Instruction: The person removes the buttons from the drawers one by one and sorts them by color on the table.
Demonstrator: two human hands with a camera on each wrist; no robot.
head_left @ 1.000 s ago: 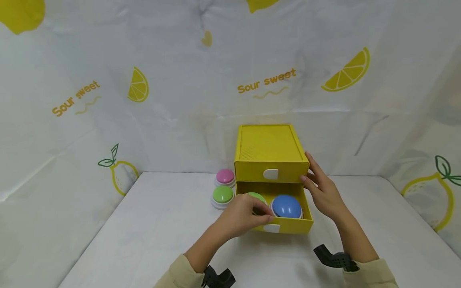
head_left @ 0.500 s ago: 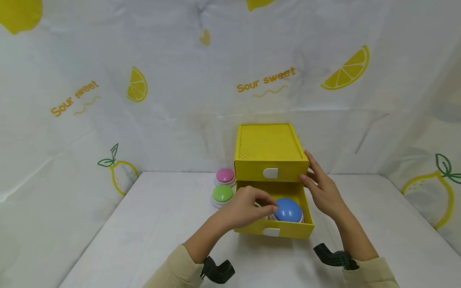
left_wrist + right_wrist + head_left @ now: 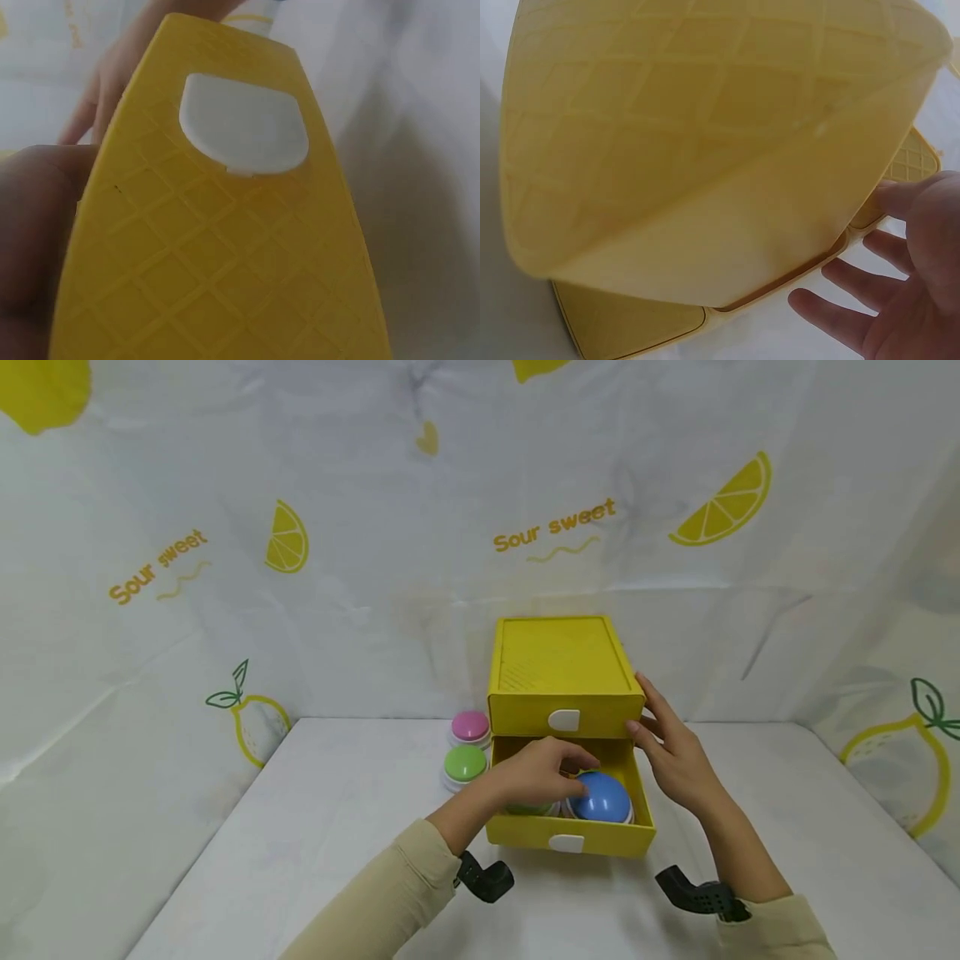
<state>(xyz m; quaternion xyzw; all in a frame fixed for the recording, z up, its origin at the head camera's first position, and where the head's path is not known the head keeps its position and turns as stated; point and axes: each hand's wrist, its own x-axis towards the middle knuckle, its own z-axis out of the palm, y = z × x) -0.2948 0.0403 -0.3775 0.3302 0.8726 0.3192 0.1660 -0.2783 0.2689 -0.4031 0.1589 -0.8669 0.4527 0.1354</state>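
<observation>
Outer green button: leftmost of the small things, we saw the green button (image 3: 465, 763) on the table (image 3: 360, 827), just beside the yellow box (image 3: 566, 656).
Pink button: behind the green one, we saw the pink button (image 3: 470, 726) close by the box too.
Left hand: we saw the left hand (image 3: 536, 774) reach over the drawer (image 3: 517, 837), half open, fingers bent and thumb against the blue dome; we could not tell whether it had a grip, since the drawer's front blocked the left wrist view.
Inner green button: we had only a sliver of the inner green button (image 3: 529, 811), under that hand.
Drawer: it stood pulled out below the upper one; we judged it thin, stiff plastic, best drawn by its white tab (image 3: 566, 843).
Blue button: inside the drawer, on its right side, sat the blue button (image 3: 603, 797). We took it for light, hard plastic, not especially fragile; its smooth dome seemed likely to slip, so we favoured a hold low on the white base.
Right hand: we found the right hand (image 3: 678, 768) released, fingers mostly straight and spread, thumb touching the box's front corner and a finger along its side.
</observation>
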